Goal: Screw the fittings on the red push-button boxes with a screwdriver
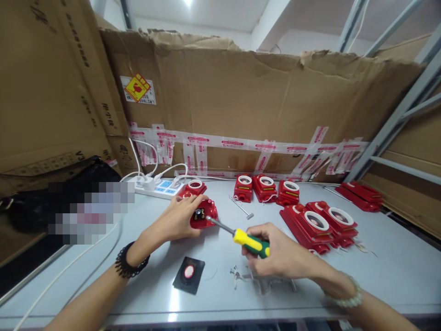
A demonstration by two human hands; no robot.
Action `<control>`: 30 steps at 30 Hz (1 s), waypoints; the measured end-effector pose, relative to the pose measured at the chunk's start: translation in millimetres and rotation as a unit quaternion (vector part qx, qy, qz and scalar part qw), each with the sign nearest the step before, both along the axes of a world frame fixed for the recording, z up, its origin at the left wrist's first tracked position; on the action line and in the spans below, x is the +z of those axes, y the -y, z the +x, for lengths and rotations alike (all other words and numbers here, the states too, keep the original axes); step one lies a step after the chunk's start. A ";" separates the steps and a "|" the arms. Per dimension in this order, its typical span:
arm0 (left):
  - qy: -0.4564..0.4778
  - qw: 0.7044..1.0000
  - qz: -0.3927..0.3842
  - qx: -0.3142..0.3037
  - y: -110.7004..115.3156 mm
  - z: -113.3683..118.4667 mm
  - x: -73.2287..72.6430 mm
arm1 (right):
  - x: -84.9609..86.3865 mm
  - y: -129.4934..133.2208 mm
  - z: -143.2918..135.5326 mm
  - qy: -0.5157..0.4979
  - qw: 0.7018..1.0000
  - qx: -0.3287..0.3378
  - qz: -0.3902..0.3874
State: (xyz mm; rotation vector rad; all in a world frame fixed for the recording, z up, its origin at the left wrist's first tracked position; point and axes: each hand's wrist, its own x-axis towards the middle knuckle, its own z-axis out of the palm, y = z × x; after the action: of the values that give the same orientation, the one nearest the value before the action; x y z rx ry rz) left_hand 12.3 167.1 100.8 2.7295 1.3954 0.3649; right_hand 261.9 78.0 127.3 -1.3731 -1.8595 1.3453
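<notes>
Fingers of the right hand (pixel 279 255) are wrapped tight around the yellow and green handle of a screwdriver (pixel 241 236), its metal shaft slanting up and left so the tip sits on the red housing (pixel 204 214). That housing lies on the grey table (pixel 379 271), open side up, glossy red plastic with a small dark part and a bit of brass showing inside. The left hand (pixel 177 220) lies flat over its near left edge, fingers spread and pressing it down. Just in front sits a black square plate with a pale oval (pixel 189 274), and loose screws (pixel 237 273) lie below the right hand. More red units (pixel 319 223) are lined up to the right, near the cardboard wall (pixel 262 101)
</notes>
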 end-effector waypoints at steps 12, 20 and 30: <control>-0.010 1.000 0.000 0.005 -0.3 -2.1 0.9 | -5.5 -4.0 4.7 0.066 0.994 0.013 0.082; -0.013 1.000 -0.008 0.010 0.3 -1.8 2.0 | -12.1 -5.8 50.2 0.178 0.980 0.028 0.086; -0.006 1.000 -0.003 -0.010 0.3 -1.7 -0.6 | -35.9 15.2 68.0 0.229 0.972 -0.010 0.046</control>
State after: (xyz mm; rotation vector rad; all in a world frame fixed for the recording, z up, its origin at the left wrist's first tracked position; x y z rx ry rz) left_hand 10.6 166.8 100.2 2.7426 1.3684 0.3432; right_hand 329.9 62.8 91.4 -1.7587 -2.1548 0.9692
